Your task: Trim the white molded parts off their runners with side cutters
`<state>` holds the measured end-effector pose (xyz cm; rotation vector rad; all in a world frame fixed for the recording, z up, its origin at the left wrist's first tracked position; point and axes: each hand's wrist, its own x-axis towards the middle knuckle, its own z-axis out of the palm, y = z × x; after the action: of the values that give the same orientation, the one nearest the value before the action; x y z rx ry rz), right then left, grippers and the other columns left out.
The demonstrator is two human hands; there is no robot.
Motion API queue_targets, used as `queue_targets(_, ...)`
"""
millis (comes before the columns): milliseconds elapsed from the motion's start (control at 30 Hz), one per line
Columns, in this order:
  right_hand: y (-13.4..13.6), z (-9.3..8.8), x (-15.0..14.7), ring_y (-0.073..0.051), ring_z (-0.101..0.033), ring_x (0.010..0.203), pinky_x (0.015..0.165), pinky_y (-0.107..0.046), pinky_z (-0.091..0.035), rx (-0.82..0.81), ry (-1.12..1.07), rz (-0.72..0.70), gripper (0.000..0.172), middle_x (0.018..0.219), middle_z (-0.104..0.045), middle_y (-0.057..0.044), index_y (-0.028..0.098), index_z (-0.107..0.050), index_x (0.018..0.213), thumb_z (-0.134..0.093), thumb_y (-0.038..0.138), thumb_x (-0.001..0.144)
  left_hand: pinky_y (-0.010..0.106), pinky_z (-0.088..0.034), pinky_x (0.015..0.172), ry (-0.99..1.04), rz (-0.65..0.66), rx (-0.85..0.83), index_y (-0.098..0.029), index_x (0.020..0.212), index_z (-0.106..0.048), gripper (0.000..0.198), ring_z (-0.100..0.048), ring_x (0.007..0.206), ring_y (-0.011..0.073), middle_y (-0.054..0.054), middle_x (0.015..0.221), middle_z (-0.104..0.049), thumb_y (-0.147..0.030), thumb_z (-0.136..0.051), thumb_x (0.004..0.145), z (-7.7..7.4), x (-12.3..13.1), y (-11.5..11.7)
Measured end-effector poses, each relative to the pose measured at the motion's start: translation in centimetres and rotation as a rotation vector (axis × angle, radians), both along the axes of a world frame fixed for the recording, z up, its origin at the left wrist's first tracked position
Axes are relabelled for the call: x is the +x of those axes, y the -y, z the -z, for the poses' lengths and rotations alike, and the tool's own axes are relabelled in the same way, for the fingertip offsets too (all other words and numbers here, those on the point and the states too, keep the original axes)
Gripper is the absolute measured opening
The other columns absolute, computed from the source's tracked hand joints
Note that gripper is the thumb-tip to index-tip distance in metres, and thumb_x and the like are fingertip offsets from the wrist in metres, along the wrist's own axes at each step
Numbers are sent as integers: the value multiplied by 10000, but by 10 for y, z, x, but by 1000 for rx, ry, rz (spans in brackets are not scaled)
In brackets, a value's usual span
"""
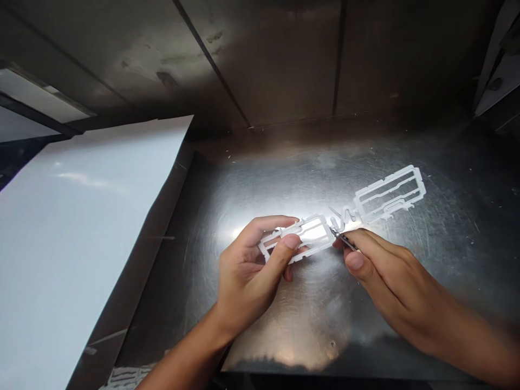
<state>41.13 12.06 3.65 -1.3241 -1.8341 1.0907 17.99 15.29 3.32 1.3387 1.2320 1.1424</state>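
A white slotted plastic frame [327,231] is pinched between the thumb and fingers of my left hand [255,260]. From its right end a thin, bent white sprue [346,216] leads to a second white plastic frame [390,195], which extends up and to the right over the metal surface. My right hand [385,271] is closed around small metal nippers [345,240]. Their tip touches or nearly touches the sprue at the left frame's right end. The handles are mostly hidden in my palm, and I cannot tell whether the blades are closed.
Beneath my hands lies a scratched, shiny metal worktop [292,325]. A large white sheet [93,206] covers something at the left. More white frames [125,376] show at the bottom left edge. Metal wall panels [284,65] rise behind, with tiny white scraps along their foot.
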Motion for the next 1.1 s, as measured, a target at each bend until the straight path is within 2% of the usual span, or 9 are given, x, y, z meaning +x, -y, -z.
queue_targets(333, 4, 15, -1, -130, -576, 703, 645, -313, -387, 114, 70, 15, 384, 879, -625, 33, 221, -568, 1029, -384, 468, 1259, 143, -512, 474, 55, 79, 6, -201, 1134, -790, 133, -642, 492, 91, 7, 767, -770, -316, -809, 1069, 7, 0, -3)
queue_targets(633, -1, 9, 2, -144, -536, 616, 590, -320, -367, 57, 147, 4, 464, 770, -574, 40, 228, -511, 917, -337, 498, 1252, 127, -520, 508, 65, 93, -94, -176, 1168, -757, 238, -643, 531, 79, 28, 820, -786, -385, -818, 1072, 9, -3, -6)
queue_targets(733, -6, 9, 7, -131, -538, 601, 576, -305, -383, 110, 178, 21, 440, 733, -564, 52, 228, -506, 890, -398, 458, 1249, 135, -512, 517, 79, 83, -104, -175, 1212, -734, 269, -634, 533, 77, 18, 803, -770, -395, -813, 1079, 11, -6, -8)
queue_targets(800, -10, 11, 15, -126, -611, 664, 631, -288, -439, 261, 242, 100, 319, 810, -633, 46, 216, -587, 994, -509, 421, 1227, 140, -507, 517, 90, 79, -107, -176, 1220, -725, 290, -624, 528, 74, 12, 799, -763, -410, -818, 1076, 12, -7, -9)
queue_targets(867, -13, 11, 27, -140, -688, 793, 732, -281, -497, 455, 352, 204, 154, 976, -695, 11, 199, -649, 1202, -601, 344, 1192, 142, -505, 514, 100, 84, -111, -176, 1214, -722, 308, -619, 528, 73, 11, 806, -760, -431, -823, 1071, 12, -8, -10)
queue_targets(900, -14, 11, 33, -149, -699, 828, 752, -287, -510, 527, 425, 255, 163, 1060, -697, -11, 196, -655, 1293, -618, 305, 1177, 140, -502, 510, 104, 85, -113, -177, 1209, -722, 316, -622, 534, 75, 11, 810, -758, -442, -824, 1070, 12, -8, -10)
queue_targets(967, -14, 7, 46, -142, -667, 754, 668, -307, -496, 590, 581, 316, 230, 1187, -674, -39, 210, -671, 1372, -602, 253, 1156, 139, -501, 495, 111, 83, -125, -184, 1204, -722, 336, -633, 555, 85, 9, 815, -749, -467, -833, 1060, 13, -8, -10)
queue_targets(1033, -14, 2, 56, -127, -608, 640, 549, -336, -430, 571, 748, 322, 298, 1347, -654, -55, 229, -685, 1403, -576, 220, 1126, 146, -520, 490, 123, 84, -153, -195, 1198, -720, 353, -664, 608, 111, 16, 839, -749, -487, -848, 1044, 14, -10, -11)
queue_targets(1100, -15, 0, 61, -133, -577, 586, 493, -352, -365, 548, 906, 291, 367, 1500, -620, -73, 224, -695, 1412, -577, 170, 1069, 164, -559, 512, 150, 106, -199, -203, 1176, -718, 349, -691, 668, 139, 28, 866, -754, -488, -859, 1032, 16, -12, -13)
